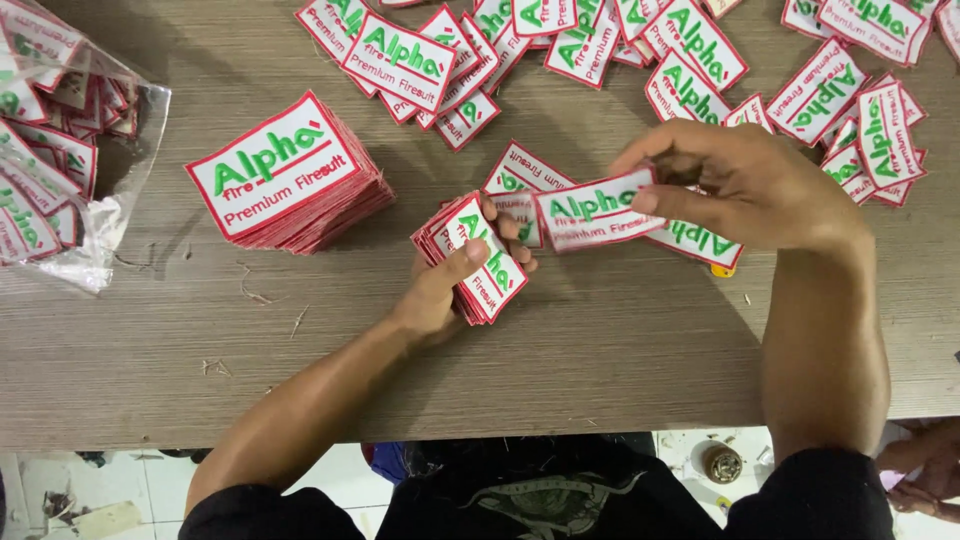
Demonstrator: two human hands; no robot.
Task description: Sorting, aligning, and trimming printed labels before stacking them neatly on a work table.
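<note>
My left hand (440, 290) grips a small stack of white embroidered patches (480, 262) with red borders and green lettering, thumb pressed on top. My right hand (745, 185) pinches a single patch (592, 210) of the same kind by its right edge, holding it just right of the stack in my left hand. A thick, tidy pile of patches (285, 175) lies on the wooden table (600, 340) to the left of my left hand. A few loose patches (520, 172) lie flat under and behind my hands.
Many loose patches (690, 60) are scattered across the far side of the table. A clear plastic bag (60, 150) holding more patches lies at the left edge. The table's near edge runs along the bottom, with tiled floor (340, 480) below it.
</note>
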